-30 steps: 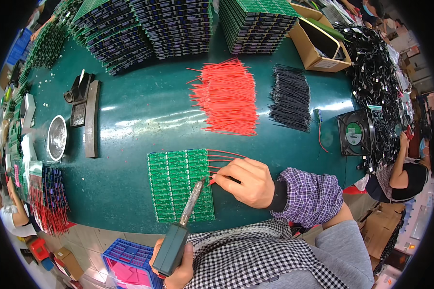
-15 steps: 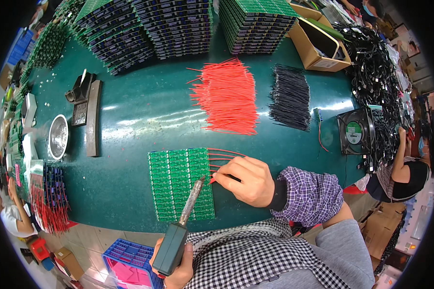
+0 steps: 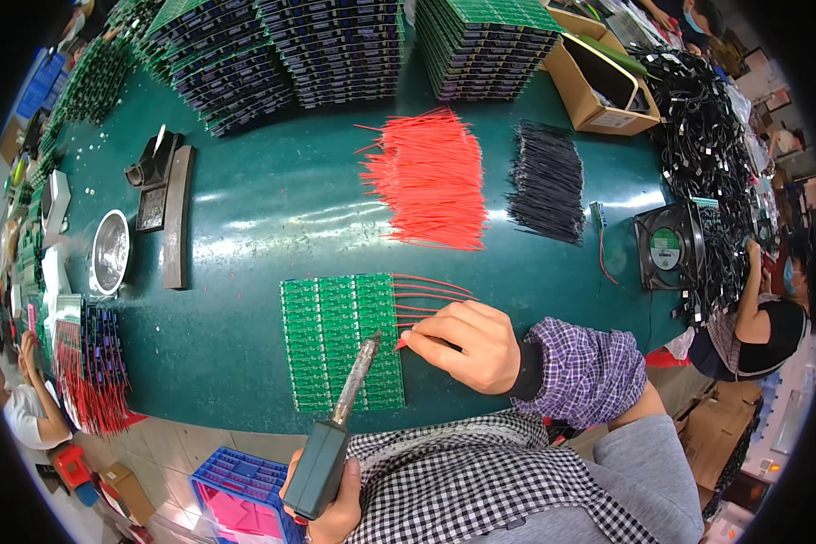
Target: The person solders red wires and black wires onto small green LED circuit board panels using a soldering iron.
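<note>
At the green circuit-board panel (image 3: 322, 335), our right hand (image 3: 476, 343) pinches a red wire (image 3: 401, 344); our left hand (image 3: 341, 515) grips the soldering iron (image 3: 320, 462). Likely soldering; next needs steady contact.

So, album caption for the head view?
Left hand holds soldering iron, right hand pinches red wire beside green circuit board.

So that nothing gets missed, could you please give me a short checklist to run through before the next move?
1. Soldering iron gripped by its handle in the left hand: ok.
2. Red wire pinched in the right hand: ok.
3. Green circuit board lying on the table: ok.
4. Iron tip touching the board: cannot tell.
5. Loose red wire pile clear of the iron: ok.
</note>
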Motion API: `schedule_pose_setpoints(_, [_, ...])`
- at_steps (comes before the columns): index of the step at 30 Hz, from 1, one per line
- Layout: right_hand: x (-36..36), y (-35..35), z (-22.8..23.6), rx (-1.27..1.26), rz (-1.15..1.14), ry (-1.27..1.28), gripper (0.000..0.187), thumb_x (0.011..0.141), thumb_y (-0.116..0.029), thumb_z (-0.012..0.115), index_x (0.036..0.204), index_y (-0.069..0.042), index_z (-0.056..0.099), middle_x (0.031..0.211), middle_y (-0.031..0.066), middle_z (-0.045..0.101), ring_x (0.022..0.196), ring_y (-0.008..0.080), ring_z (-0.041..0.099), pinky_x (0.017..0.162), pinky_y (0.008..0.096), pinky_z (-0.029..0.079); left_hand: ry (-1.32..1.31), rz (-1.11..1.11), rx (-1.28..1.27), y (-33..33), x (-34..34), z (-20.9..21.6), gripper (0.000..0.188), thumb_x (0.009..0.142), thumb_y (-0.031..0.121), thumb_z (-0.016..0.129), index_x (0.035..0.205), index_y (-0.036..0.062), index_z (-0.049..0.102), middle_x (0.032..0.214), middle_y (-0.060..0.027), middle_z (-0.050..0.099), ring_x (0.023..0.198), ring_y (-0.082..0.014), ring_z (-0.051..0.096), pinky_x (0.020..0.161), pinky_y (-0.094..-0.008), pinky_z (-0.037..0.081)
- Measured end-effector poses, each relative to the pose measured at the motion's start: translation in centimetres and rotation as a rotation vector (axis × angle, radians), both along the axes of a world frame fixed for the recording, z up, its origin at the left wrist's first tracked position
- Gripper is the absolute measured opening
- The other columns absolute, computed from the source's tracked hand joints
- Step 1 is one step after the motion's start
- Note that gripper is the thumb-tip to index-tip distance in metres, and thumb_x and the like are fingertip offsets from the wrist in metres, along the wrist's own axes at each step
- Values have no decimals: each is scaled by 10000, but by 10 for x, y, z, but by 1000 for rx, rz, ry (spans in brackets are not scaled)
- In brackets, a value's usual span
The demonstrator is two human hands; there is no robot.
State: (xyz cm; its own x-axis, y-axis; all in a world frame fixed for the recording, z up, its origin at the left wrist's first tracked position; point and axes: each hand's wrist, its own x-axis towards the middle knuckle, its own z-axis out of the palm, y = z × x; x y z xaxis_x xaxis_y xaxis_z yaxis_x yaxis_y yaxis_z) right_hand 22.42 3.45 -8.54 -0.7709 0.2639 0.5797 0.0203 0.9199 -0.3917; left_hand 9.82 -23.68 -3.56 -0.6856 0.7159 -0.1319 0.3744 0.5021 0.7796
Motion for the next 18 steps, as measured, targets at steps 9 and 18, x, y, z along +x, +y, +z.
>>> schedule_pose_setpoints(9, [1,0,0,-16,15,-71,272,739,-84,718,1006,-37,697,927,39,658,784,185,627,617,313,544,-164,144,-14,1,2,-1,341,848,182,858,1113,0,745,1002,-162,767,872,-286,742,761,-404,580])
schedule_pose_setpoints(18, [2,0,0,-4,7,-93,285,725,-81,713,1006,-41,689,933,29,654,805,181,629,617,308,529,602,-465,-123,-8,-13,-7,304,836,177,861,1052,-7,752,950,-168,762,809,-324,737,718,-418,577])
